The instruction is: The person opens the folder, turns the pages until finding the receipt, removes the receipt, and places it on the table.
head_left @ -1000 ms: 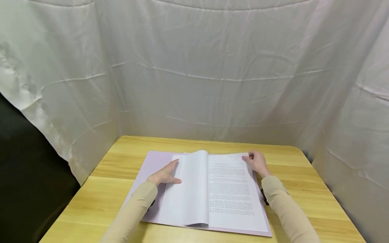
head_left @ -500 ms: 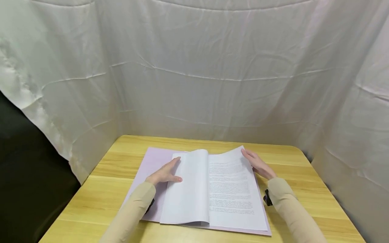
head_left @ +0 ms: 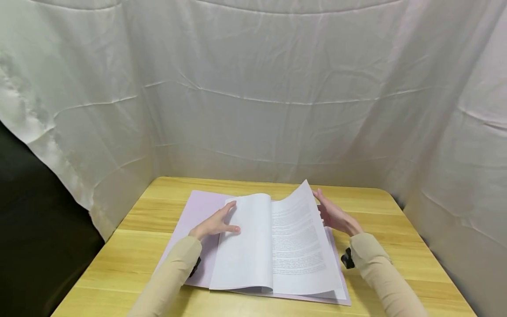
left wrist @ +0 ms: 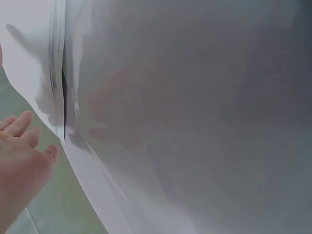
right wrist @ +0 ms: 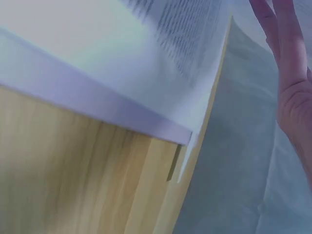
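A lavender folder [head_left: 201, 210] lies open on the table, holding printed white pages. The turned pages [head_left: 253, 259] curve over its left side, and my left hand [head_left: 217, 223] rests on them with fingers and thumb spread. On the right, a printed page [head_left: 295, 237] is lifted, its far right corner bent upward. My right hand [head_left: 336, 216] is at that page's outer edge, partly behind it. In the right wrist view, the fingers of the right hand [right wrist: 292, 63] are extended. A glossy grey sheet [left wrist: 195, 122] with a faint hand reflection fills much of the left wrist view.
The folder lies on a wooden table [head_left: 130, 251] with rounded far corners. Pale grey curtains [head_left: 269, 110] hang behind it and along both sides. Black material [head_left: 35, 220] shows at the far left. A dark wrist device [head_left: 347, 259] sits at the right cuff.
The right page's far corner has risen and bent leftward. My right hand has gone from pinching that corner to straightened fingers behind the page edge. The left hand has stayed on the left pages.
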`<control>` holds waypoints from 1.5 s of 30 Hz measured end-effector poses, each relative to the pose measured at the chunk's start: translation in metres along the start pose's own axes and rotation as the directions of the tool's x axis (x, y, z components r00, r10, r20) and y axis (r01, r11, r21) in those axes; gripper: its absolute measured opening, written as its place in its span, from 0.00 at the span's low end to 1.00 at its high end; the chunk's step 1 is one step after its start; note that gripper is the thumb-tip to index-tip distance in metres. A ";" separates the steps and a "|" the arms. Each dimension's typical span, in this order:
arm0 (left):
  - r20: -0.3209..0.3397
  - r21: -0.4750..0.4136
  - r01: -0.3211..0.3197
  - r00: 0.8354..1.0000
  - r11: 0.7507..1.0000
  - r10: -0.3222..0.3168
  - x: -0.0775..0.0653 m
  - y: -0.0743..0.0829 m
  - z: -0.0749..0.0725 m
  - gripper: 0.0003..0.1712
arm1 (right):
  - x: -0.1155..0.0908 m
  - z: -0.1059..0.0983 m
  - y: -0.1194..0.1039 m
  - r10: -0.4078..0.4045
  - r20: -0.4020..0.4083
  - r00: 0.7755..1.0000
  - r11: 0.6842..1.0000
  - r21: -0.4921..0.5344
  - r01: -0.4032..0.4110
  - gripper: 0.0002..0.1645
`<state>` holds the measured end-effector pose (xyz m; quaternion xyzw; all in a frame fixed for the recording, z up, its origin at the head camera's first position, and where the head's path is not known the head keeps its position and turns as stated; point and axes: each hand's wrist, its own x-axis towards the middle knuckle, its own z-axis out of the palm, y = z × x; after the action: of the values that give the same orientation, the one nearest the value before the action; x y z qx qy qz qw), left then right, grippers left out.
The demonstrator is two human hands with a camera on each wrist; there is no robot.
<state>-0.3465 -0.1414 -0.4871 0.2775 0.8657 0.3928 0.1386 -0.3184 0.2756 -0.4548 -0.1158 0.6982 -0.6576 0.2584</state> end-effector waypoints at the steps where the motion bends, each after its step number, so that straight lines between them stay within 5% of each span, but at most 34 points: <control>1: -0.001 -0.006 0.003 1.000 1.000 -0.003 0.000 0.000 -0.001 0.57 | 0.001 0.002 -0.001 -0.005 0.009 1.000 1.000 0.009 0.005 0.41; 22: -0.021 -0.169 0.045 0.999 0.984 -0.050 -0.002 0.013 -0.008 0.59 | 0.017 0.041 -0.015 -0.062 0.121 0.991 0.998 -0.004 0.063 0.37; 31: 0.042 -0.342 0.059 0.998 0.938 -0.047 0.001 0.021 -0.008 0.56 | 0.017 0.050 -0.014 -0.049 0.131 0.990 0.999 -0.011 0.051 0.36; 45: 0.092 -0.460 0.006 0.995 0.888 0.041 0.005 0.036 -0.005 0.54 | 0.022 0.061 -0.010 -0.049 0.168 0.984 0.999 -0.008 0.051 0.36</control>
<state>-0.3397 -0.1223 -0.4563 0.2636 0.7377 0.5736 0.2394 -0.3070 0.2113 -0.4497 -0.1900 0.6748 -0.6474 0.2989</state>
